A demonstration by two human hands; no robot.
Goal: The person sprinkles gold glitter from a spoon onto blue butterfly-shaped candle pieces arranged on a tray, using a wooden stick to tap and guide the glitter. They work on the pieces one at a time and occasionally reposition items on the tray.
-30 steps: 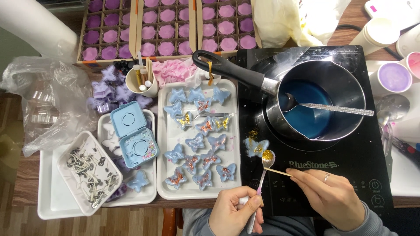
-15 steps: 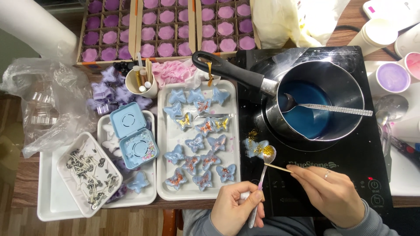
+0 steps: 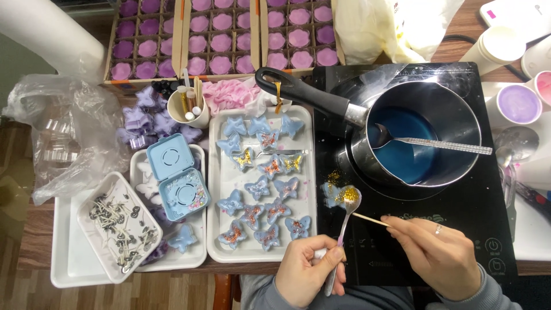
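Nothing much had moved since before. Nearest, the left hand [image 3: 307, 270] still pinched a thin silver spoon [image 3: 342, 229], its bowl of gold glitter over a small blue butterfly shape [image 3: 331, 194]. Beside the spoon, the right hand [image 3: 439, 255] pinched a thin wooden stick [image 3: 370, 219]. Beyond the spoon sat a metal pot of blue liquid [image 3: 416, 138].

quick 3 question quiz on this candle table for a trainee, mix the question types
1. True or false: the left hand holds a spoon heaped with gold glitter.
2. What does the right hand pinch? A wooden stick, B scissors, C brush.
3. What colour is the liquid in the saucepan?

Key: 1 true. 2 A. 3 blue.
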